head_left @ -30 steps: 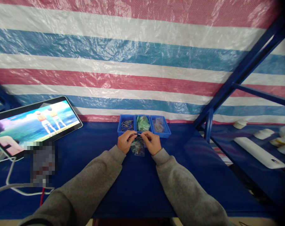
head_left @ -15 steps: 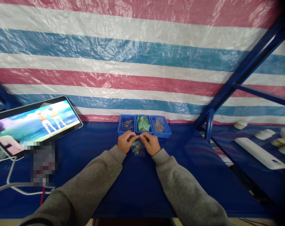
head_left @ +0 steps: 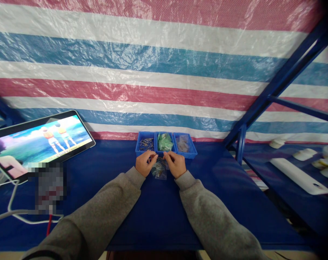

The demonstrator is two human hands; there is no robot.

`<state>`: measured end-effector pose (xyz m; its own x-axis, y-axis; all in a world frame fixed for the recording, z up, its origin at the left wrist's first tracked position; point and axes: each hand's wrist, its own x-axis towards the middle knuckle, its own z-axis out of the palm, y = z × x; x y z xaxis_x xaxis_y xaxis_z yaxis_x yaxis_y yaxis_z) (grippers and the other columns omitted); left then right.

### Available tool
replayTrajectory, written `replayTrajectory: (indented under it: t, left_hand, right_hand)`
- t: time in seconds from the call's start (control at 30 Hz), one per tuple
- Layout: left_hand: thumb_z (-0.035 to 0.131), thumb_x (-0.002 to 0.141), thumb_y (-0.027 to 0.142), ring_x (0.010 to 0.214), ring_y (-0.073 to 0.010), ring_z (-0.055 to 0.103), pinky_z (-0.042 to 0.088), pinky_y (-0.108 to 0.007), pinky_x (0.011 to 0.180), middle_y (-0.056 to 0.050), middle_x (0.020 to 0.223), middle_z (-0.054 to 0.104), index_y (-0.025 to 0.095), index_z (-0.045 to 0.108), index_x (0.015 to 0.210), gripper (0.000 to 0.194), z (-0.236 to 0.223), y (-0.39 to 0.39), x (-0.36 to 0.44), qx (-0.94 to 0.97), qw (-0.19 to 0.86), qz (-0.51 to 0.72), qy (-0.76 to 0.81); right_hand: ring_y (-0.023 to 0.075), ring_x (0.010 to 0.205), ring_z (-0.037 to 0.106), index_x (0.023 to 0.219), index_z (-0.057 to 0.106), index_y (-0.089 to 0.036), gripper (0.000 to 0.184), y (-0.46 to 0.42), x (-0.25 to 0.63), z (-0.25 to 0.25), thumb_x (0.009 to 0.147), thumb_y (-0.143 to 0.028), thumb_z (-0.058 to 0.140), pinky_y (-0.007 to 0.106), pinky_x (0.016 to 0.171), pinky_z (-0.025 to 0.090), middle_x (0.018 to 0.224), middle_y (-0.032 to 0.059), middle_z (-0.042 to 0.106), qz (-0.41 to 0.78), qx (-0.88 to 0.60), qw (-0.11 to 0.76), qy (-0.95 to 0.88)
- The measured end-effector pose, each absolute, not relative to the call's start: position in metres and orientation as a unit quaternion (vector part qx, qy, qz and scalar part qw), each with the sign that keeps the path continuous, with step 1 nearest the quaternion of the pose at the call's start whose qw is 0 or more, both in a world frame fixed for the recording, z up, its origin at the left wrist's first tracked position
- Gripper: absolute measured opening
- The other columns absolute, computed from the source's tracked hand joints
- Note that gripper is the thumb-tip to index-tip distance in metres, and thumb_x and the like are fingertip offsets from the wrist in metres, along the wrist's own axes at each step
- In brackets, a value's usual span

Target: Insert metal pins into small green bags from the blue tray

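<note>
Above a small heap of clear plastic bags [head_left: 160, 172] on the blue table, my left hand [head_left: 145, 163] is closed, thumb and finger pinched together. Facing it across a narrow gap, my right hand [head_left: 176, 164] is pinched as well. Whatever is between the fingertips of either hand is too small to make out. Just behind the hands stand three joined blue bins: the left bin [head_left: 138, 143] holds loose screws [head_left: 147, 143], the middle one green plastic packets [head_left: 164, 141], the right one clear bags [head_left: 182, 143].
A tablet [head_left: 92, 142] playing a cartoon leans at the left, with a blurred-out object [head_left: 50, 187] and white cables [head_left: 13, 196] before it. Blue frame posts [head_left: 241, 144] rise at the right. Beyond them lies a long white part [head_left: 299, 176] on another surface.
My fingertips, which met around a small shiny thing, have drawn slightly apart. My right hand has shifted a little to the right; the bags and bins stay put.
</note>
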<state>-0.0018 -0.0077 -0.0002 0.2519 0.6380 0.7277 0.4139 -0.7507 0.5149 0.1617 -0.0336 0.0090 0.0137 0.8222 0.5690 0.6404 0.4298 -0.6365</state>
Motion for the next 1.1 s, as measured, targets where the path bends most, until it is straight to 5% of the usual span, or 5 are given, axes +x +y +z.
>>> replayTrajectory:
  t: [0.2,0.43,0.73,1.1]
  left_hand:
    - [0.056,0.084,0.026,0.072,-0.0134,0.061,0.049,-0.026,0.069,-0.004,0.078,0.066,0.017,0.065,0.085,0.012,-0.0039,-0.0017,-0.0036,0.799,0.093,0.518,0.289]
    - [0.059,0.081,0.031,0.053,-0.0090,0.058,0.048,-0.020,0.057,0.000,0.068,0.066,0.016,0.062,0.091,0.018,-0.0076,-0.0024,-0.0033,0.759,0.109,0.546,0.339]
    - [0.057,0.082,0.030,0.049,-0.0078,0.058,0.047,-0.018,0.057,0.004,0.059,0.062,0.017,0.060,0.091,0.016,-0.0082,-0.0030,-0.0033,0.751,0.119,0.552,0.343]
    - [0.056,0.083,0.021,0.074,-0.0124,0.064,0.050,-0.023,0.069,-0.003,0.081,0.068,0.017,0.065,0.086,0.010,-0.0014,-0.0053,-0.0034,0.775,0.078,0.543,0.315]
  right_hand:
    - [0.0109,0.053,0.052,0.071,0.063,-0.017,0.034,-0.0344,0.1628,0.0109,0.090,-0.035,0.041,0.022,0.056,0.036,0.058,-0.0002,0.058,0.102,-0.525,0.495,-0.685]
    - [0.0115,0.053,0.051,0.087,0.063,-0.017,0.022,-0.0362,0.1605,0.0098,0.086,-0.033,0.048,0.023,0.056,0.039,0.062,-0.0005,0.058,0.143,-0.478,0.484,-0.719]
    - [0.0110,0.052,0.048,0.080,0.061,-0.019,0.015,-0.0338,0.1577,0.0027,0.084,-0.030,0.051,0.022,0.054,0.037,0.060,-0.0016,0.054,0.171,-0.454,0.453,-0.748]
    - [0.0116,0.048,0.047,0.084,0.055,-0.020,0.020,-0.0311,0.1608,0.0021,0.089,-0.034,0.042,0.021,0.052,0.035,0.053,-0.0037,0.049,0.162,-0.508,0.437,-0.724]
